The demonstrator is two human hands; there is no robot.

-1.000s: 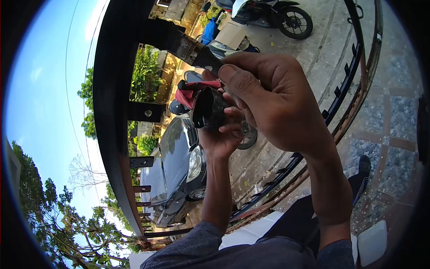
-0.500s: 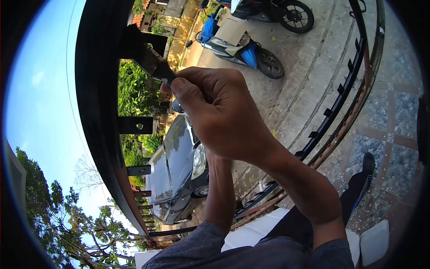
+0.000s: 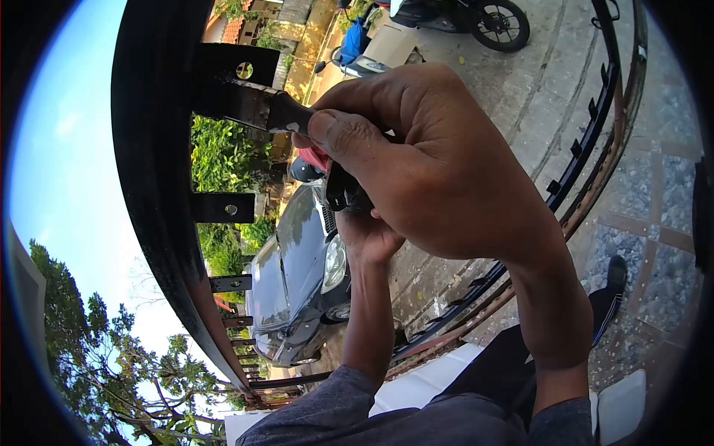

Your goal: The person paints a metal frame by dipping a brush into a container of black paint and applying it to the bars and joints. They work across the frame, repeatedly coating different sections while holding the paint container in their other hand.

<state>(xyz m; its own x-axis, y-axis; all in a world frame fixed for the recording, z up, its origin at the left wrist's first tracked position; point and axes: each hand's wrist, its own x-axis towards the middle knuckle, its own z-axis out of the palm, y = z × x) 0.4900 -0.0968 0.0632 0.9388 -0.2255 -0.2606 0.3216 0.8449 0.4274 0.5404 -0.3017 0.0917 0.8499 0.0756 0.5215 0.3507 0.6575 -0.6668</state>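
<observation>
A paintbrush [image 3: 290,115] with a dark handle end is pinched between the thumb and fingers of my right hand [image 3: 431,156]. Its bristle end lies against a dark bar of the black metal frame [image 3: 152,156], just below a flat tab [image 3: 260,65] with a round hole. Lower and behind, my left hand [image 3: 370,234] is partly covered by the right one. A dark, shiny object [image 3: 348,195] shows at its fingers, which are mostly hidden, so the grip is not clear.
More holed tabs [image 3: 224,208] line the frame's inner edge. A toothed black rail [image 3: 576,149] curves along the right. Beyond stand a dark car [image 3: 286,260] and motorbikes [image 3: 498,22]. A white seat [image 3: 621,405] and my shoe [image 3: 616,275] are lower right.
My right hand has shifted right and looks larger, with the brush now lying straighter along the bar. My left hand and the dark object have come into view behind it.
</observation>
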